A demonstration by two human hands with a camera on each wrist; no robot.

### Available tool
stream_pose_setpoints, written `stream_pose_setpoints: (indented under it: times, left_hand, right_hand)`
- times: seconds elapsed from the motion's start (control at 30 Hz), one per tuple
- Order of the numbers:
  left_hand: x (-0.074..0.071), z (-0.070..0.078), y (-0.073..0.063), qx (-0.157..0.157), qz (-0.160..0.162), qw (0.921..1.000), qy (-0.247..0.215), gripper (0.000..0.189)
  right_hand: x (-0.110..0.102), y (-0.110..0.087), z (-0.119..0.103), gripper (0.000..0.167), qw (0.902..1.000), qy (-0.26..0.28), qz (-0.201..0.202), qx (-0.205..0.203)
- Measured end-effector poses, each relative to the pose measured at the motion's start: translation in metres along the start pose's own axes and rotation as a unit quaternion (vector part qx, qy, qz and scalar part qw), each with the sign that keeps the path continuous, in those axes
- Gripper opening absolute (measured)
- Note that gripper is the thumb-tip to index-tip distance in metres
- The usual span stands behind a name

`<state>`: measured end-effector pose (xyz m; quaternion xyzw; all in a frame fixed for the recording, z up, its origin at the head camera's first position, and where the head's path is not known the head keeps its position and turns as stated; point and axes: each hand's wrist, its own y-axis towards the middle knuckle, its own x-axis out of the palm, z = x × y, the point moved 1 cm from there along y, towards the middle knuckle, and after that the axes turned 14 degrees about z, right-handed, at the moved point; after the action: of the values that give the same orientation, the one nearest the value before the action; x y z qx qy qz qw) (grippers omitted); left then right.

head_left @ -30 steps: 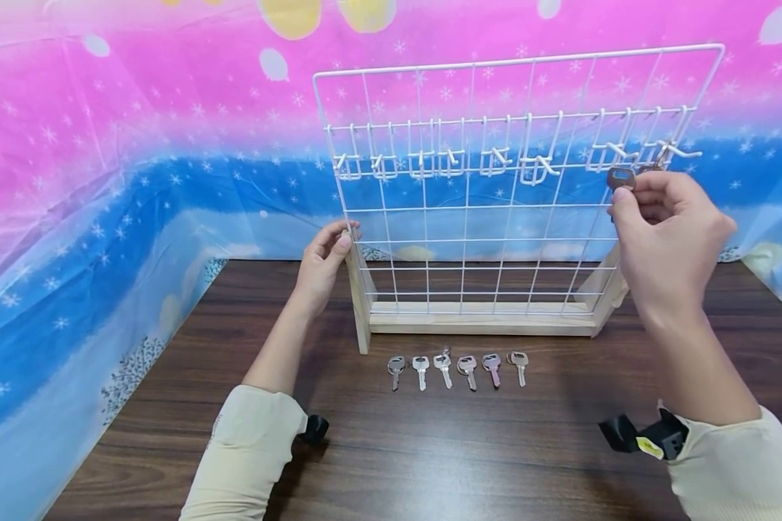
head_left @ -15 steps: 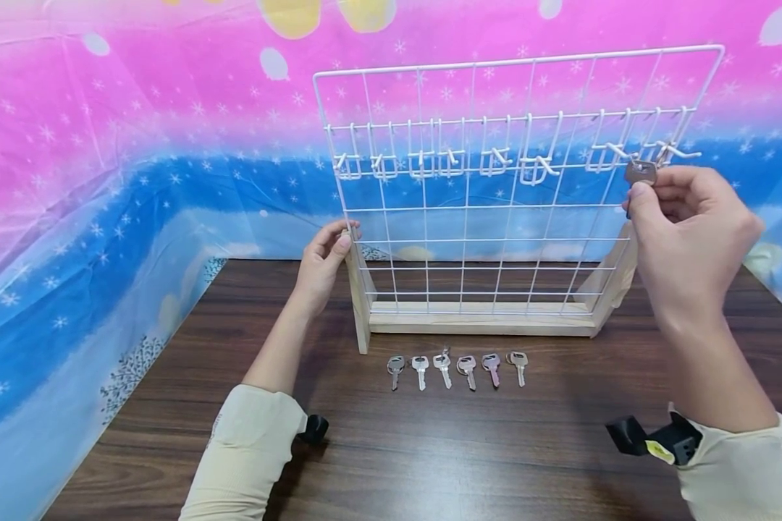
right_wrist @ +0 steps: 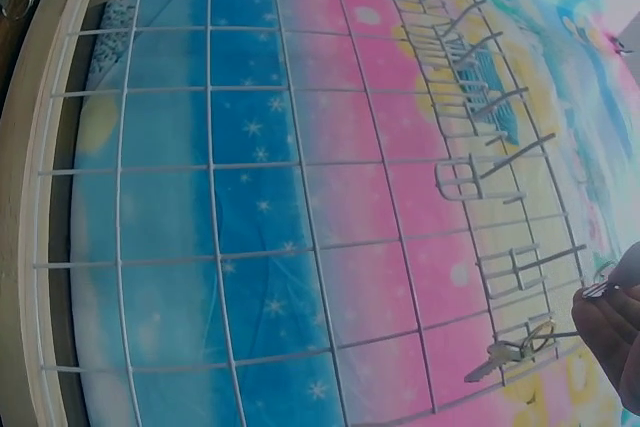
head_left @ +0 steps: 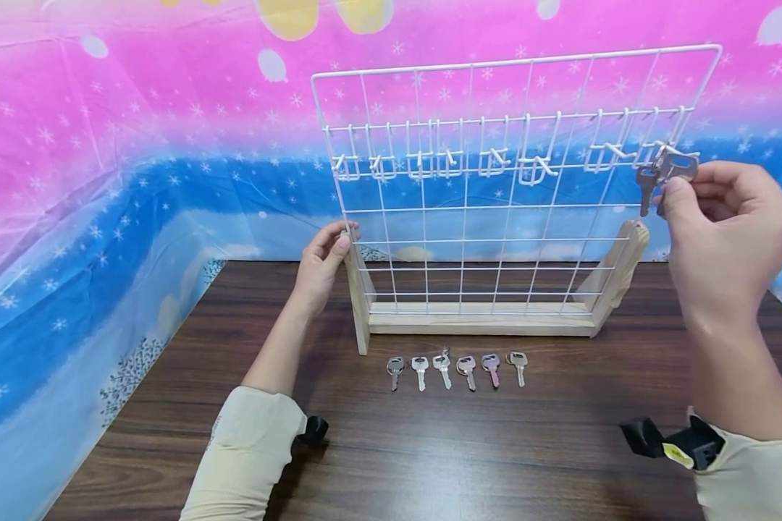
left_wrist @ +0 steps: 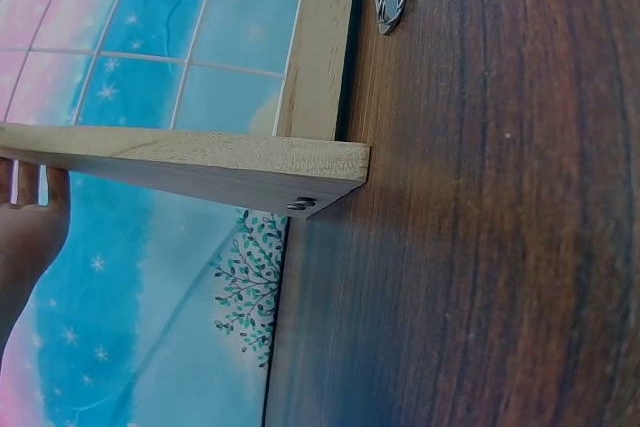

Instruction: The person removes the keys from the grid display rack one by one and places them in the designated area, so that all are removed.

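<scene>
In the head view, my right hand (head_left: 730,231) pinches a silver key (head_left: 680,166) by its bow, beside the rightmost white hook (head_left: 666,150). Another key (head_left: 645,189) hangs on that hook; the right wrist view shows the hanging key (right_wrist: 495,359) apart from my fingertips, where the held key's ring (right_wrist: 605,271) shows. Whether the held key touches the hook is hard to tell. My left hand (head_left: 321,264) grips the left wooden post (head_left: 358,304) of the white wire grid rack (head_left: 482,312), thumb in front and fingers behind.
Several keys with rings lie in a row before the rack on the dark wooden table (head_left: 430,449), among them a pink key (head_left: 492,370). More white hooks (head_left: 494,161) line the grid's upper bar. A patterned cloth (head_left: 137,217) stands behind and at the sides.
My right hand has moved to the right with its key, from left of the rightmost hook to its tip. The hanging key now shows. My left hand has stayed put.
</scene>
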<state>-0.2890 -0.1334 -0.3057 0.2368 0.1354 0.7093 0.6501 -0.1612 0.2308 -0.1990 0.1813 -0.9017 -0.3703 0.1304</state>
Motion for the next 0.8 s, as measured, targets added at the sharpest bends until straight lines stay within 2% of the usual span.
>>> stream_pose_setpoints:
  times: [0.2,0.33,0.53,0.6,0.7,0.8]
  left_hand:
    - [-0.001,-0.001,0.000,0.006,-0.004,0.9999,-0.012,0.032]
    - [-0.002,-0.002,0.000,0.014,-0.009,0.9997,-0.019,0.030]
    - [-0.002,-0.002,0.000,0.017,-0.010,0.9998,-0.009,0.046]
    - [-0.002,-0.002,0.000,0.017,-0.010,0.9998,-0.007,0.047]
    - [-0.002,-0.002,0.000,0.018,-0.011,0.9998,-0.007,0.048]
    - [-0.002,-0.003,0.000,0.018,-0.008,0.9997,-0.011,0.050]
  right_hand:
    - [-0.007,0.004,0.008,0.007,0.9981,0.046,-0.005,0.040]
    - [-0.012,0.004,0.011,0.006,0.9976,0.041,-0.013,0.054]
    - [-0.018,0.003,0.014,0.005,0.9965,0.026,-0.034,0.071]
    - [-0.019,0.003,0.015,0.005,0.9944,0.038,-0.043,0.089]
    - [-0.023,0.001,0.018,0.006,0.9834,0.102,-0.063,0.136]
    - [-0.025,-0.002,0.021,0.008,0.9588,0.187,-0.080,0.198]
